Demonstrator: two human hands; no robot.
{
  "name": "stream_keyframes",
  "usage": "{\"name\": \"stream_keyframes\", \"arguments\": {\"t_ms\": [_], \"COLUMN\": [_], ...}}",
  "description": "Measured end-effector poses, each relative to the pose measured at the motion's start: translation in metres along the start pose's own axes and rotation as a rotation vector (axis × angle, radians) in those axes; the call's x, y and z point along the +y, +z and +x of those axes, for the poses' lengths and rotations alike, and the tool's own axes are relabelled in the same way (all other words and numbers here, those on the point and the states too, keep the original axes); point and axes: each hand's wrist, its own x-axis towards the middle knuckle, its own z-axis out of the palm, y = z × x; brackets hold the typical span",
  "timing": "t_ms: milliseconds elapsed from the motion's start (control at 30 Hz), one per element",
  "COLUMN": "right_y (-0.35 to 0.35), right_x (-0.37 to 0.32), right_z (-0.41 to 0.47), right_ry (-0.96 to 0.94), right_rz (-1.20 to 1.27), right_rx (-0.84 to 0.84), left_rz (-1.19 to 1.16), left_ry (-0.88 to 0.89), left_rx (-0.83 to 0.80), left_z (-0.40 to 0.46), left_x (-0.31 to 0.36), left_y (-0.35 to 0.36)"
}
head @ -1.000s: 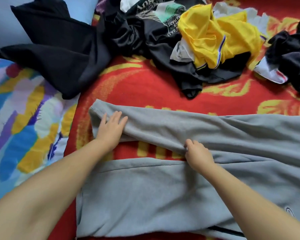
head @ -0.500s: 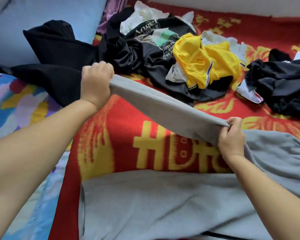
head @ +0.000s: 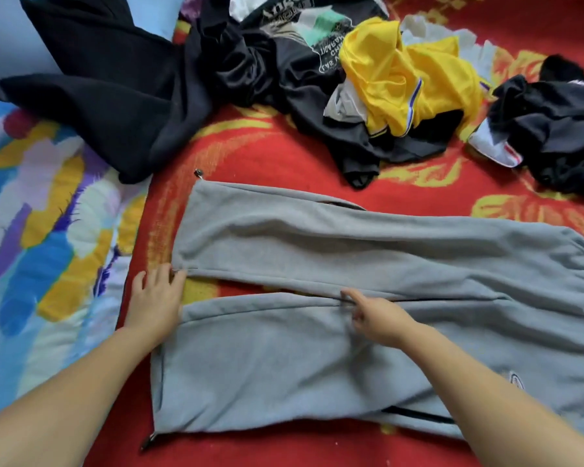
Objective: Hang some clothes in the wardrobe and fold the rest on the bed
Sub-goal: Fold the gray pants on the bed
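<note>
Head view, lower centre: grey trousers point(head: 368, 281) lie flat on the red blanket point(head: 284, 156). Left hand point(head: 155, 298) rests spread at a leg hem; right hand point(head: 375, 318) pinches the inner seam. Soft, limp cloth, best gripped at hems. Unfolded clothes point(head: 351, 79) sit along the top.

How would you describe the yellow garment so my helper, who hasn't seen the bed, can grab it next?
Start from the red patterned blanket covering the bed and look to its far side, beyond the grey sweatpants, at the heap of dark clothes. The yellow garment lies crumpled on that heap: shiny, with blue and white edging, the only bright yellow garment there.
</note>
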Motion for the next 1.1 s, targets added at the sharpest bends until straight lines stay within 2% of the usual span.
{"name": "stream_keyframes", "arguments": {"t_ms": [133,233,300,367,533,600,733,800,867,933,1000,1100], "right_y": [0.001,0.002,0.004,0.011,0.028,0.028,0.025,0.024,0.020,0.005,-0.012,-0.029], "right_x": [0.010,0.021,0.023,0.020,0.011,0.010,0.011,0.011,0.011,0.013,0.019,0.022], "right_z": [-0.014,-0.018,-0.014,-0.008,0.003,0.004,0.003,0.001,-0.004,-0.012,-0.012,0.001], "right_ry": [-0.058,-0.053,-0.064,-0.061,0.022,0.033,0.062,0.047,-0.021,-0.016,0.020,0.087], "right_rz": [-0.071,-0.084,-0.120,-0.220,-0.322,-0.363,-0.410,-0.403,-0.290,-0.043,0.109,0.106], "right_rx": [0.008,0.160,0.192,0.205,0.316,0.319,0.327,0.268,0.147,0.067,0.196,0.418], "left_rz": [-0.038,-0.001,0.002,-0.015,-0.134,-0.217,-0.483,-0.631,-0.741,-0.864,-0.954,-0.989], "left_ry": [0.094,0.009,-0.049,-0.059,0.158,0.166,0.016,-0.068,-0.103,-0.133,-0.201,-0.394], "left_rx": [-0.128,-0.206,-0.229,-0.212,-0.010,0.028,0.079,0.047,-0.035,-0.176,-0.249,-0.129], "left_z": [-0.024,-0.037,-0.047,-0.056,-0.061,-0.057,-0.051,-0.053,-0.054,-0.047,-0.035,-0.005], "left_x": [0.027,0.033,0.028,0.019,0.005,0.004,0.001,-0.001,-0.009,-0.021,-0.030,-0.024], "left_y": [-0.001,0.002,0.002,0.002,0.001,-0.004,-0.027,-0.040,-0.049,-0.055,-0.054,-0.038]}}
